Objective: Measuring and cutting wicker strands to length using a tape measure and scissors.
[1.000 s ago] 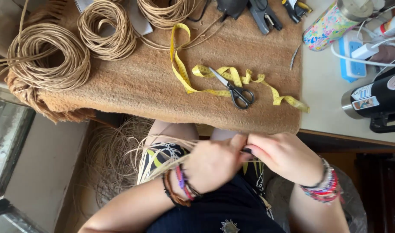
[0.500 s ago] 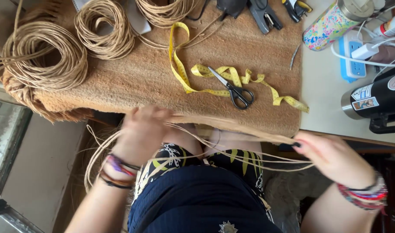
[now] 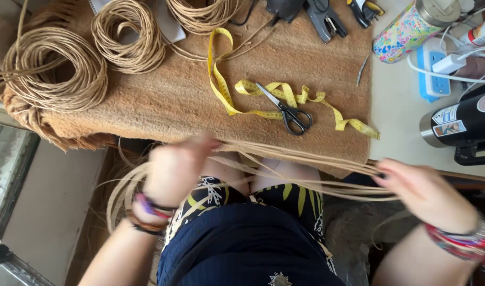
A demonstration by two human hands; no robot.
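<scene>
1. Fingers of the left hand (image 3: 176,169) are curled around a bundle of pale straw strands (image 3: 306,172) at lower left of centre; the hand is blurred.
2. Fingers of the right hand (image 3: 425,193), at lower right, are pinched on the far end of the same strands, so the bundle is stretched across the lap between the two hands.
3. The strands are thin, flat and fibrous; the exact count cannot be told. Loose loops of them are seen hanging at lower left.
4. A coarse, woven brown mat (image 3: 163,100) is spread over the table in the upper half of the frame.
5. Three round coils of tan cord (image 3: 57,74) are laid on the mat at upper left.
6. One yellow measuring tape (image 3: 226,95), limp and twisted, is draped across the mat's middle, with one pair of dark-handled scissors (image 3: 287,111) resting on it.
7. At upper right, one floral-patterned cylindrical bottle (image 3: 412,26) and one dark glossy flask (image 3: 465,124) are seen on the pale tabletop.
8. Beaded bracelets are worn on both wrists.
</scene>
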